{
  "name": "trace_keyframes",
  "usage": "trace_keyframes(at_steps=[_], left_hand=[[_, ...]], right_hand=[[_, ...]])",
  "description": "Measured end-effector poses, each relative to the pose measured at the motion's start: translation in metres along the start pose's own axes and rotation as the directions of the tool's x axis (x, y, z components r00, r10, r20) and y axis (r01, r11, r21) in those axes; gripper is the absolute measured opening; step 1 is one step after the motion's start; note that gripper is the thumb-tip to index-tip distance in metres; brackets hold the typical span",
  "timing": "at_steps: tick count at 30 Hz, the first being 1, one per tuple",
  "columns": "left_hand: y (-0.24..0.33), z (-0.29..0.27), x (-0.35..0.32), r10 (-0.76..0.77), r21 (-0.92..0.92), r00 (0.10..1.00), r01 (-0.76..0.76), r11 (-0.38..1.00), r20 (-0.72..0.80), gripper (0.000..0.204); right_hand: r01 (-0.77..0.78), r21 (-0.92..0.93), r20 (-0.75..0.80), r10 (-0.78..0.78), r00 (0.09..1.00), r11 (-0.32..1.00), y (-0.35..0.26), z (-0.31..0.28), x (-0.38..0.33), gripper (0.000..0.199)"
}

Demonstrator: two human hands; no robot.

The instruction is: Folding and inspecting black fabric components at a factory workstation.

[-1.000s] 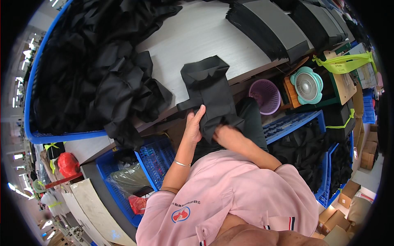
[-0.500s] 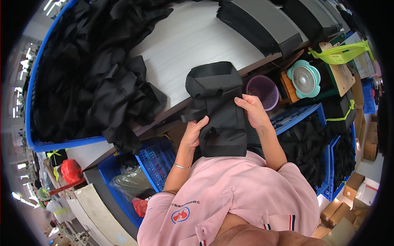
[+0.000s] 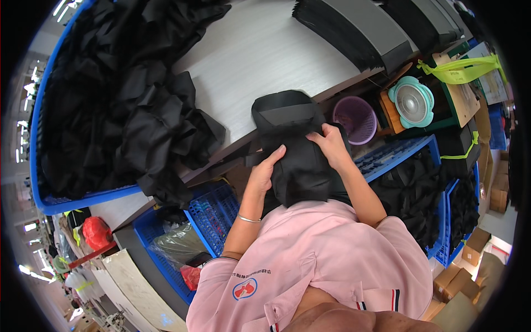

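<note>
A black fabric pouch [image 3: 301, 169] lies between my hands, close against my pink shirt. Its boxy far end rests at the edge of the pale table [image 3: 238, 72], and a short strap sticks out on its left side. My left hand [image 3: 265, 170] grips the left edge, thumb on top and fingers hidden beneath. My right hand [image 3: 331, 145] pinches the cloth at the right side, its thumb and bent fingers pressed on the upper surface. The near end of the pouch looks creased and bulging.
A blue crate [image 3: 91, 203] heaped with black cloth [image 3: 133, 110] stands on the left. Grey-topped stacks of black pieces [image 3: 359, 27] lie at the back right. Right of me are a purple basket [image 3: 355, 119], a small turquoise fan [image 3: 412, 102] and blue crates [image 3: 437, 145] of black cloth.
My right hand has shifted inward over the pouch and pinches its cloth. The pouch's near part has gone from flat to creased, and its far end has dropped slightly toward me.
</note>
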State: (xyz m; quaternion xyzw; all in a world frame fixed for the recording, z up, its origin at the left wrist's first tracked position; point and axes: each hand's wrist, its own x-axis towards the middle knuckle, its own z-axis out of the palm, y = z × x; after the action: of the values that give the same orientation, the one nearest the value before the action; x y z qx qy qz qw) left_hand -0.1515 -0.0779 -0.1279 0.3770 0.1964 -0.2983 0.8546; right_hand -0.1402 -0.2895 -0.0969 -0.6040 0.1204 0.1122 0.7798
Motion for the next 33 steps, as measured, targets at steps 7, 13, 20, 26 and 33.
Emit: trace_keyframes(at_steps=[7, 13, 20, 26, 33], left_hand=[[0.002, -0.012, 0.008, -0.091, -0.100, 0.995, 0.096, 0.990, 0.048, 0.037], [-0.002, 0.005, -0.009, -0.044, -0.020, 0.997, 0.045, 0.999, 0.056, 0.035], [-0.003, 0.043, -0.001, 0.141, 0.234, 0.990, -0.132, 0.963, -0.021, 0.046], [-0.022, 0.074, -0.012, 0.059, 0.449, 0.928, -0.232, 0.863, 0.368, 0.076], [-0.018, 0.064, -0.019, 0.019, 0.473, 0.929, -0.206, 0.857, 0.370, 0.052]], right_hand=[[-0.176, 0.299, 0.158, 0.133, 0.978, 0.938, -0.010, 0.004, -0.010, 0.018], [0.227, -0.565, -0.179, -0.386, 0.905, 0.793, 0.005, -0.010, -0.004, 0.021], [0.159, -0.186, -0.001, -0.162, 0.987, 0.970, 0.056, -0.047, -0.055, 0.045], [0.124, 0.667, -0.473, 0.288, 0.833, 0.735, 0.057, -0.165, -0.112, 0.042], [0.378, 0.178, -0.948, 0.056, 0.313, 0.908, 0.060, -0.358, -0.224, 0.044]])
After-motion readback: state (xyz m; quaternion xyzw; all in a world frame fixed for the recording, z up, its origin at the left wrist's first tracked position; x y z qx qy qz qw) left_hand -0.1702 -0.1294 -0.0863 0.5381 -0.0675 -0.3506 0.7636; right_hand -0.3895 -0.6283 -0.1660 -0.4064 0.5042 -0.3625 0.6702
